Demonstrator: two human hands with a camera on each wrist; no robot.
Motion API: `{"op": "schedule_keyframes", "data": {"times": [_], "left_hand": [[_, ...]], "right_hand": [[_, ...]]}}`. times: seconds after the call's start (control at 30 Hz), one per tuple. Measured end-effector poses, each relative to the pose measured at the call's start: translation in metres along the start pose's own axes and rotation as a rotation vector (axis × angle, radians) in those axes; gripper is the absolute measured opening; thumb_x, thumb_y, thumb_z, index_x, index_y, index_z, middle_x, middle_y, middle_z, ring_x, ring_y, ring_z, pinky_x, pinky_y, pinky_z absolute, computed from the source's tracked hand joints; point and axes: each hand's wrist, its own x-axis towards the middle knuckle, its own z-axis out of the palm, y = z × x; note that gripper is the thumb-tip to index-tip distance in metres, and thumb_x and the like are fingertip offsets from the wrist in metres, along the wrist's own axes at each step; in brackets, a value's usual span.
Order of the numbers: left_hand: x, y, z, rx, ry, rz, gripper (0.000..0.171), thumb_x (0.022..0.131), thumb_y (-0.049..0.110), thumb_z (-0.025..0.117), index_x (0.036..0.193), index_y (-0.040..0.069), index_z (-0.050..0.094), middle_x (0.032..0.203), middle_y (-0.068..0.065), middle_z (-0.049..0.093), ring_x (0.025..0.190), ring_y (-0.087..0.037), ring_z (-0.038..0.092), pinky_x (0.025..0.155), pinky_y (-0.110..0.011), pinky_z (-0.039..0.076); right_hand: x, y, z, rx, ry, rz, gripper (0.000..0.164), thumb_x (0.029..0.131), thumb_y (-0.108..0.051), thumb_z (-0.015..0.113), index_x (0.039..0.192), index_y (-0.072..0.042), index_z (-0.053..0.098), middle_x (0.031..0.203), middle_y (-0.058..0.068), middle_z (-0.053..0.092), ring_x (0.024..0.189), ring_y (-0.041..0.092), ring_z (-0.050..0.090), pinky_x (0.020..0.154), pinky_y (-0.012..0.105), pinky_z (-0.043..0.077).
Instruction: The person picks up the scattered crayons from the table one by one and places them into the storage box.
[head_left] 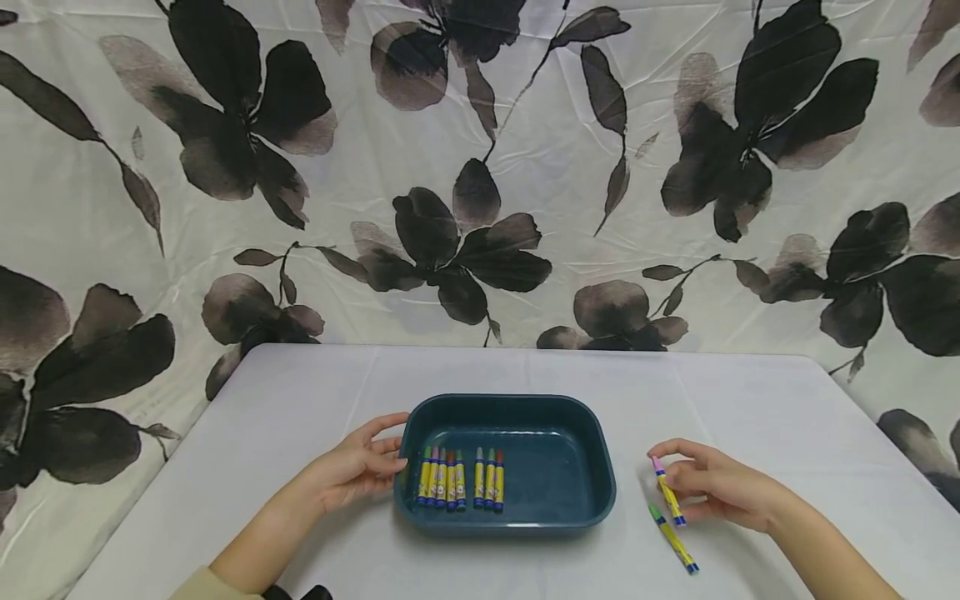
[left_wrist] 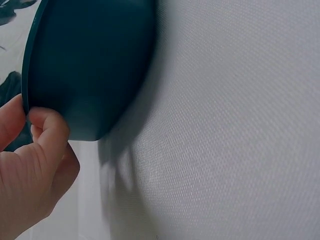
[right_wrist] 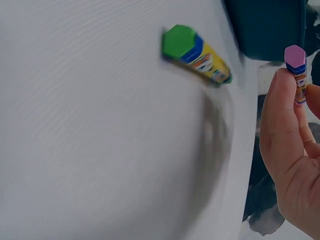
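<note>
A dark teal rectangular tray stands on the white table. My left hand grips its left rim, with the thumb and a bent finger on either side of the wall in the left wrist view. Inside the tray's left half, several crayons lie side by side, and a row of three crayons lies just right of them. To the right of the tray, my right hand pinches a pink-tipped crayon with a yellow and blue wrapper. A green-tipped crayon lies slanted on the table below that hand.
The white-covered table has its back edge beyond the tray. Behind it hangs a white cloth printed with dark flowers. A small black object shows at the bottom edge beside the left sleeve.
</note>
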Motion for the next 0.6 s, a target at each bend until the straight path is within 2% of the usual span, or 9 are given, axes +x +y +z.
{"op": "schedule_keyframes", "data": {"times": [0.2,0.6], "left_hand": [[0.002,-0.001,0.001,0.005,0.006,0.003,0.077,0.085,-0.016,0.049,0.147,0.006,0.009,0.112,-0.013,0.043,0.092,-0.017,0.052,0.075,-0.027,0.049],[0.002,-0.001,-0.001,-0.003,-0.005,0.003,0.077,0.085,-0.016,0.049,0.147,0.005,0.008,0.115,-0.014,0.042,0.092,-0.017,0.052,0.076,-0.026,0.049]], "right_hand": [[0.012,-0.015,0.008,-0.006,0.017,-0.032,0.025,0.094,-0.012,0.053,0.118,-0.019,0.051,0.098,0.007,0.061,0.083,0.015,0.059,0.073,0.029,0.053],[0.036,-0.038,0.029,-0.005,0.174,-0.071,0.033,0.091,-0.008,0.055,0.122,-0.013,0.047,0.092,0.005,0.057,0.083,0.017,0.057,0.07,0.027,0.053]]}}
